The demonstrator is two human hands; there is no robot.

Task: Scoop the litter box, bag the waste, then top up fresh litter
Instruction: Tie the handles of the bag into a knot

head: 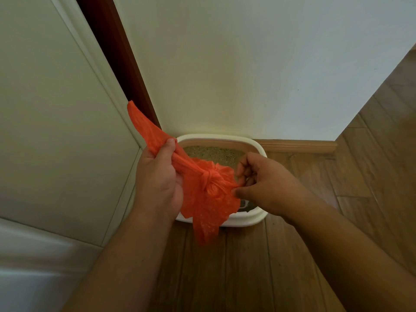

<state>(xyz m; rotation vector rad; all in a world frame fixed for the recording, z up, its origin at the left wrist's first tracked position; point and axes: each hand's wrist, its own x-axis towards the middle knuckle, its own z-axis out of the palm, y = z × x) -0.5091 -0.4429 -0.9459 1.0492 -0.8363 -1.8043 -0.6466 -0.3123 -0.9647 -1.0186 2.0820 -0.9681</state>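
An orange plastic bag hangs in the air above the white litter box, with a knot in its middle. My left hand grips one twisted strip of the bag, whose end sticks up to the left. My right hand pinches the bag's other end just right of the knot. The lower part of the bag dangles down over the box's near rim. Brownish litter shows in the far half of the box. A small white piece, perhaps a scoop, peeks out by the near right corner.
The box stands on a wooden floor against a white wall with a wooden skirting board. A white panelled door and its dark red frame are at the left. More floor opens at the right.
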